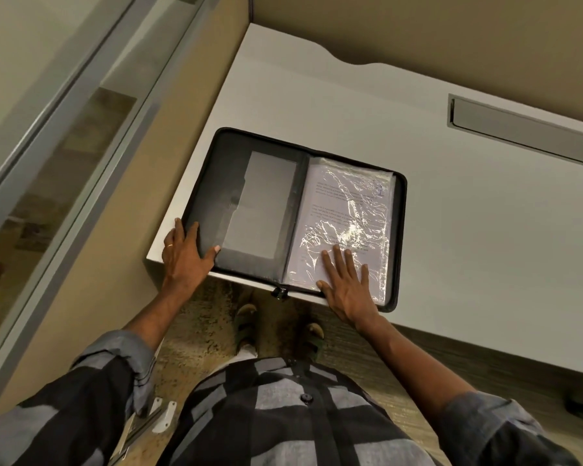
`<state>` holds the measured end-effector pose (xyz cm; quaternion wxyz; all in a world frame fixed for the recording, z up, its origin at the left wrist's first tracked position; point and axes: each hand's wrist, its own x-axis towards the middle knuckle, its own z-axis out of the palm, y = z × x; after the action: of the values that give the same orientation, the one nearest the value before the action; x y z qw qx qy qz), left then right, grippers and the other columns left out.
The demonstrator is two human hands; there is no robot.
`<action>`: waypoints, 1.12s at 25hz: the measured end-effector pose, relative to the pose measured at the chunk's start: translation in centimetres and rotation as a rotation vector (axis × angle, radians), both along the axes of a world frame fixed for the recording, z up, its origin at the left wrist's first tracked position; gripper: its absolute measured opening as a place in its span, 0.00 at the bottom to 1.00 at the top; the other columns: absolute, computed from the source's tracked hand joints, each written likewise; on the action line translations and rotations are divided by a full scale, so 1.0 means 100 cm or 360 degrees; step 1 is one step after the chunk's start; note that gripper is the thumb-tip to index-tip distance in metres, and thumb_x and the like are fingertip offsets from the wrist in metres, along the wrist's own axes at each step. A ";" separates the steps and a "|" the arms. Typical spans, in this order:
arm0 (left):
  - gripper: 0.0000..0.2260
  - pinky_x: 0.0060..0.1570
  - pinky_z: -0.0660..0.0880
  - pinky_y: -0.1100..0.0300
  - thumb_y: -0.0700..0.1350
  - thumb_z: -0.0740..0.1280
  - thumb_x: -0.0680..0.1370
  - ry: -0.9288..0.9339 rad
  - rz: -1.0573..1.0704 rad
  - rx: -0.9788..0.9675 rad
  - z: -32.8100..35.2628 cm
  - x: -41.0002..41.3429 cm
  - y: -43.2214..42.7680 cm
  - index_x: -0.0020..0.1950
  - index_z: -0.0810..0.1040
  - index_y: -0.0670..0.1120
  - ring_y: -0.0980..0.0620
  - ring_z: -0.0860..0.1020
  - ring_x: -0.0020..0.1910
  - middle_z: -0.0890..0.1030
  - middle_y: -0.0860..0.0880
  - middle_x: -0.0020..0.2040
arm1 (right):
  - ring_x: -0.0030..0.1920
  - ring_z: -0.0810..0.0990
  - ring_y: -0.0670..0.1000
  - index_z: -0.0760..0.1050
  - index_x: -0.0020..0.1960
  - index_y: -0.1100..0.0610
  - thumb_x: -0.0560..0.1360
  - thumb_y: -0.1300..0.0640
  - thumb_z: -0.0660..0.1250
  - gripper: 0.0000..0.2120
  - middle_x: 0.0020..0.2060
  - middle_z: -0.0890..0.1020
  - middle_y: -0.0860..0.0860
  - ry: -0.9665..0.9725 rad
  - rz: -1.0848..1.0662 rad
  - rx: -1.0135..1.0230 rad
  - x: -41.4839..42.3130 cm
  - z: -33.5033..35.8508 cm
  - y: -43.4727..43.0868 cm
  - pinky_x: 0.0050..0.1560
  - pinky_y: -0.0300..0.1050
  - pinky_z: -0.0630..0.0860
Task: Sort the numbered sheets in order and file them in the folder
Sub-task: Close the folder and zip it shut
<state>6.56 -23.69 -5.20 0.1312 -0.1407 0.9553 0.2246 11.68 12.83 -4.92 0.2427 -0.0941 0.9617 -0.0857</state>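
from the head camera, a black zip folder (249,203) lies open on the near left corner of the white desk (468,230), its near edge at the desk's front edge, with printed sheets (337,216) under a shiny clear sleeve filling its right half. the left hand (186,252) grips the folder's near left corner, thumb on the inner cover, while the right hand (345,284) rests flat with fingers spread on the sleeved sheets, grasping nothing.

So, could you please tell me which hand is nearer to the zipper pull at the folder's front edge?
Right. The right hand lies flat on the plastic sleeve, just beside the zipper pull; the left hand grips the folder's far left corner.
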 end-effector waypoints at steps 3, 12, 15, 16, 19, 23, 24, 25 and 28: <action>0.24 0.70 0.62 0.35 0.55 0.74 0.76 0.0031 0.0233 0.0162 0.022 -0.024 0.004 0.70 0.76 0.51 0.38 0.58 0.77 0.59 0.47 0.81 | 0.79 0.27 0.55 0.30 0.81 0.46 0.79 0.33 0.34 0.35 0.78 0.26 0.47 0.0009 -0.0007 -0.0010 -0.001 -0.002 0.000 0.77 0.68 0.36; 0.19 0.66 0.69 0.45 0.54 0.68 0.80 0.0735 0.0106 0.0297 0.136 -0.045 0.063 0.70 0.74 0.54 0.47 0.71 0.69 0.74 0.52 0.70 | 0.78 0.26 0.53 0.31 0.81 0.44 0.84 0.37 0.44 0.33 0.79 0.27 0.47 -0.0039 -0.0147 -0.0097 -0.005 -0.004 0.001 0.77 0.69 0.35; 0.20 0.71 0.72 0.52 0.47 0.64 0.84 0.0842 -0.0101 0.0716 0.166 -0.033 0.088 0.76 0.72 0.48 0.54 0.72 0.71 0.73 0.51 0.74 | 0.80 0.29 0.54 0.35 0.82 0.44 0.84 0.38 0.46 0.33 0.80 0.31 0.48 -0.0129 -0.0176 -0.0158 -0.010 0.001 0.005 0.77 0.69 0.38; 0.20 0.71 0.71 0.56 0.45 0.63 0.84 0.0811 -0.0188 0.0881 0.175 -0.026 0.098 0.77 0.71 0.48 0.57 0.71 0.73 0.72 0.52 0.75 | 0.80 0.32 0.53 0.38 0.82 0.44 0.84 0.38 0.47 0.32 0.81 0.34 0.47 -0.0151 -0.0219 -0.0254 -0.012 0.007 0.006 0.78 0.70 0.40; 0.24 0.74 0.66 0.63 0.48 0.62 0.86 0.0631 -0.0503 0.1112 0.191 -0.002 0.136 0.81 0.62 0.52 0.63 0.63 0.76 0.65 0.55 0.79 | 0.82 0.49 0.49 0.50 0.83 0.44 0.85 0.40 0.52 0.29 0.82 0.49 0.44 -0.0053 -0.0624 -0.0874 -0.015 0.041 0.009 0.80 0.61 0.49; 0.39 0.78 0.54 0.61 0.56 0.67 0.82 0.0335 -0.0857 0.1149 0.169 0.020 0.187 0.84 0.43 0.57 0.62 0.51 0.81 0.48 0.59 0.83 | 0.76 0.67 0.45 0.55 0.82 0.45 0.85 0.40 0.54 0.28 0.79 0.63 0.42 0.0151 -0.1209 -0.1865 -0.011 0.103 0.019 0.76 0.57 0.65; 0.44 0.79 0.53 0.57 0.59 0.69 0.80 0.0198 -0.0942 0.1130 0.158 0.024 0.196 0.83 0.39 0.59 0.61 0.48 0.81 0.44 0.61 0.83 | 0.75 0.69 0.45 0.56 0.82 0.46 0.82 0.36 0.55 0.31 0.79 0.64 0.43 0.0242 -0.1292 -0.2021 -0.011 0.116 0.026 0.75 0.57 0.68; 0.47 0.79 0.52 0.54 0.61 0.70 0.78 0.0090 -0.1038 0.1063 0.143 0.027 0.204 0.82 0.37 0.60 0.60 0.44 0.81 0.40 0.61 0.82 | 0.75 0.69 0.45 0.55 0.82 0.47 0.80 0.33 0.57 0.35 0.79 0.64 0.43 0.0331 -0.1336 -0.2096 -0.010 0.124 0.034 0.74 0.55 0.70; 0.46 0.80 0.51 0.42 0.65 0.67 0.78 -0.0033 -0.1356 0.0624 0.090 0.035 0.215 0.83 0.39 0.54 0.53 0.40 0.82 0.39 0.55 0.83 | 0.78 0.63 0.42 0.53 0.82 0.45 0.82 0.37 0.59 0.33 0.80 0.59 0.41 0.0473 -0.1273 -0.1878 0.001 0.130 0.054 0.76 0.56 0.67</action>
<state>10.05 -2.21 3.76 0.2453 0.2892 0.8661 0.3256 11.81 18.20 8.09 -0.0317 0.1390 0.7389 -0.6585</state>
